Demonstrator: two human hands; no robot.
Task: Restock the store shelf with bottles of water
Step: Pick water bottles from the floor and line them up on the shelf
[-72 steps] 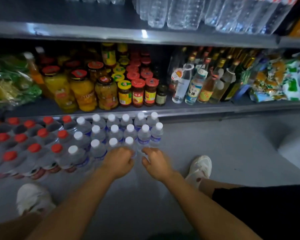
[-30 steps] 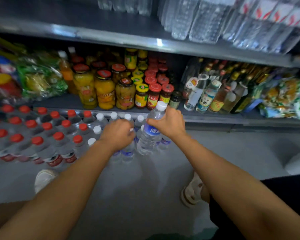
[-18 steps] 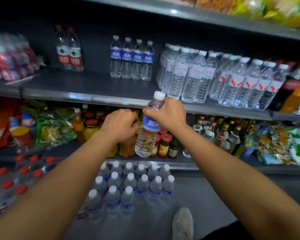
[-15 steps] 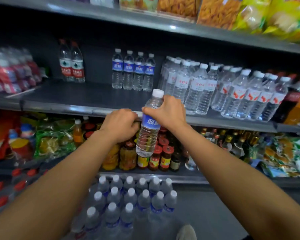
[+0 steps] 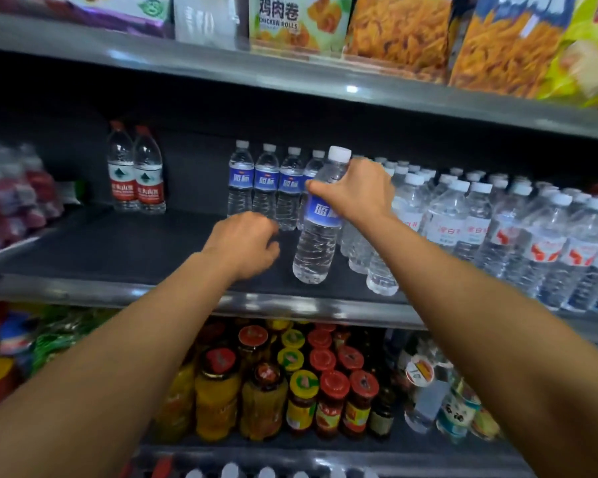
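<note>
Head view, nearest first: two bare forearms reach up from the bottom corners toward the middle shelf (image 5: 83,250); below them, on the lower shelf, stand jars (image 5: 301,384) with red and yellow lids, close-packed near its front edge; the left hand (image 5: 244,244) hovers over the middle shelf's dark surface just behind its front edge, fingers curled inward on nothing that I can see; the right hand (image 5: 354,191) grips a water bottle (image 5: 316,232) with a white cap and blue label, fingers wrapped round its shoulder and upper label, the bottle upright with a slight tilt, its base over the shelf near the front edge, whether touching or just above I cannot tell; just right of it a dense block of clear bottles (image 5: 497,232) with white caps fills the shelf toward its right end; behind the held bottle, along the back edge, a row of blue-labelled bottles (image 5: 266,184) of the same kind stands upright; further left at the back stand two red-labelled bottles (image 5: 135,174); on the top shelf above sit snack bags (image 5: 394,29).
</note>
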